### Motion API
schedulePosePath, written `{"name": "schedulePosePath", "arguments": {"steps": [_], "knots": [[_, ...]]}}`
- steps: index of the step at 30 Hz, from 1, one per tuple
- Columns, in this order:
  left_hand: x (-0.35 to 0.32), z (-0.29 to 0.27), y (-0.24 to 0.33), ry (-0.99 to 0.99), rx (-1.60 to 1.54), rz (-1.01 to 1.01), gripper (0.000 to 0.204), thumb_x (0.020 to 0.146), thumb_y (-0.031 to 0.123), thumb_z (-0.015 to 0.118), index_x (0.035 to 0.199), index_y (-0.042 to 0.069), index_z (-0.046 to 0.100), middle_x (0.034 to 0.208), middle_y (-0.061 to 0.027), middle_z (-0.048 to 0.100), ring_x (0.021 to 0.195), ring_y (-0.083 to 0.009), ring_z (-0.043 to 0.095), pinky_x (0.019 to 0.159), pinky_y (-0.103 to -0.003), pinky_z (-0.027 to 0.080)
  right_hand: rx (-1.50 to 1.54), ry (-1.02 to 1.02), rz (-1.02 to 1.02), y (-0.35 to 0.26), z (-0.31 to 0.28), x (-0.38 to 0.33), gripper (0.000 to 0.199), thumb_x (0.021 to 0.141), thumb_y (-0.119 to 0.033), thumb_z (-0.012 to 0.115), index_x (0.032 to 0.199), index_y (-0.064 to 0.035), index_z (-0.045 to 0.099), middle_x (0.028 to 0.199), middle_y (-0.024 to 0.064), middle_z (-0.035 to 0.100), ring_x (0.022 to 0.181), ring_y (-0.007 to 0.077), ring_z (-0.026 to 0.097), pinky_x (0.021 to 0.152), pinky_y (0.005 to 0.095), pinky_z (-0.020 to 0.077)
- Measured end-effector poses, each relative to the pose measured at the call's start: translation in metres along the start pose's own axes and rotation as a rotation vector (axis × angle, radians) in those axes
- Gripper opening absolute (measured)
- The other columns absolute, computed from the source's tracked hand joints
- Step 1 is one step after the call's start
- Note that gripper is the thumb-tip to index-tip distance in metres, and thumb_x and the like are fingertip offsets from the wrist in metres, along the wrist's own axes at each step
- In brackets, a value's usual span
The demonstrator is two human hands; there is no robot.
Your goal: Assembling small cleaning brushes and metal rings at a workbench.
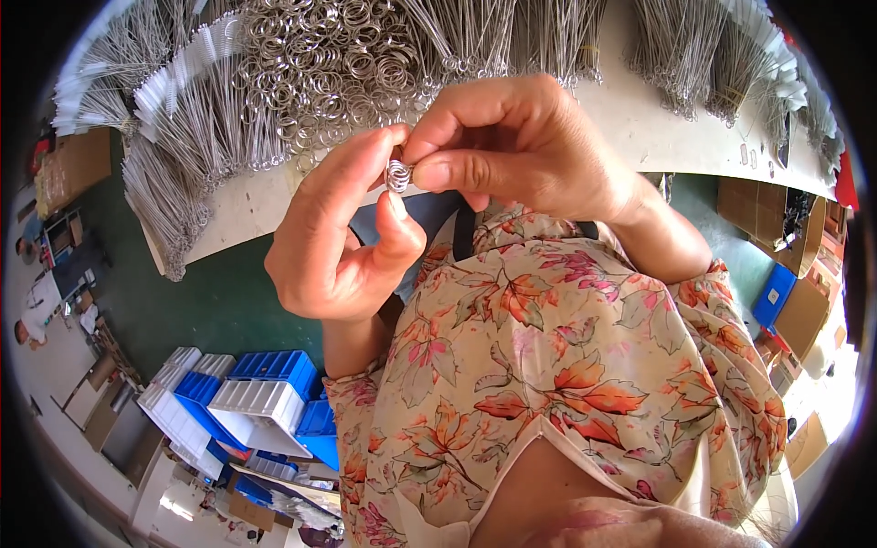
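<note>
One small metal coil (398,176) is held up near the close edge of the pale surface (614,105). From here I see the left hand's (333,228) grip pinching it between fingertips and thumb, while the right hand's (539,151) grip, thumb against forefinger, clasps its right side. Beyond lie heaped metal rings (324,59), with thin wire bundles (196,123) on either side.
</note>
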State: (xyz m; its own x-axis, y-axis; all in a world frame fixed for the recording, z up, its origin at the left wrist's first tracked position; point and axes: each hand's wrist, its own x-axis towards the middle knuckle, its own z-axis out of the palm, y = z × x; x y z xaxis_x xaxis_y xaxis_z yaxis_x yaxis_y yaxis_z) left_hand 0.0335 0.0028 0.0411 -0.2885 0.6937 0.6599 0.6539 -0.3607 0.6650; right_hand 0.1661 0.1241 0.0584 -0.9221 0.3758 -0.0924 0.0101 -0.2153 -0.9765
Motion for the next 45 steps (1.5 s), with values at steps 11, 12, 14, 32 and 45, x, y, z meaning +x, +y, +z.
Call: {"name": "schedulePosePath", "arguments": {"steps": [11, 12, 14, 32, 45], "knots": [[-0.004, 0.002, -0.002, 0.035, -0.371, -0.271, 0.029, 0.073, -0.008, 0.059, 0.101, -0.012, 0.057, 0.096, -0.0212, 0.061, 0.082, -0.0232, 0.064, 0.067, -0.028, 0.055, 0.116, -0.141, 0.153, 0.006, -0.01, 0.003, 0.015, 0.081, -0.015, 0.065, 0.089, -0.0025, 0.064, 0.067, -0.0009, 0.059, 0.052, 0.0053, 0.049, 0.048, 0.0203, 0.0408], [-0.005, 0.002, -0.001, 0.059, -0.391, -0.312, 0.029, 0.073, -0.008, 0.059, 0.102, -0.012, 0.056, 0.096, -0.021, 0.061, 0.082, -0.0232, 0.064, 0.068, -0.028, 0.055, 0.038, -0.118, 0.083, 0.007, -0.01, 0.002, 0.014, 0.082, -0.014, 0.065, 0.09, -0.0025, 0.064, 0.07, -0.0008, 0.06, 0.054, 0.0044, 0.05, 0.048, 0.0185, 0.0408], [-0.006, 0.001, 0.0, 0.084, -0.411, -0.357, 0.03, 0.073, -0.009, 0.06, 0.102, -0.013, 0.056, 0.096, -0.0207, 0.061, 0.083, -0.0233, 0.064, 0.069, -0.027, 0.055, -0.04, -0.094, 0.017, 0.009, -0.007, 0.0, 0.014, 0.083, -0.013, 0.064, 0.091, -0.0024, 0.063, 0.073, -0.0007, 0.06, 0.056, 0.0034, 0.052, 0.047, 0.0167, 0.0407], [0.005, -0.007, -0.022, -0.157, -0.284, -0.25, 0.025, 0.073, -0.006, 0.061, 0.098, -0.008, 0.06, 0.094, -0.0174, 0.062, 0.078, -0.0178, 0.064, 0.068, -0.025, 0.053, -0.471, -0.163, 0.014, -0.008, -0.022, 0.014, 0.01, 0.075, -0.009, 0.065, 0.082, -0.0019, 0.064, 0.068, 0.0072, 0.063, 0.058, 0.0142, 0.06, 0.055, 0.026, 0.0467], [0.052, -0.154, -0.167, 0.054, 0.649, -0.612, 0.019, 0.079, 0.022, 0.064, 0.087, 0.004, 0.065, 0.072, -0.0072, 0.066, 0.067, -0.0173, 0.063, 0.061, -0.029, 0.047, -1.209, 0.119, -0.688, 0.087, -0.002, -0.011, 0.023, 0.064, -0.007, 0.064, 0.087, -0.0053, 0.062, 0.085, 0.003, 0.056, 0.081, 0.0195, 0.054, 0.069, 0.0315, 0.0456]]}}
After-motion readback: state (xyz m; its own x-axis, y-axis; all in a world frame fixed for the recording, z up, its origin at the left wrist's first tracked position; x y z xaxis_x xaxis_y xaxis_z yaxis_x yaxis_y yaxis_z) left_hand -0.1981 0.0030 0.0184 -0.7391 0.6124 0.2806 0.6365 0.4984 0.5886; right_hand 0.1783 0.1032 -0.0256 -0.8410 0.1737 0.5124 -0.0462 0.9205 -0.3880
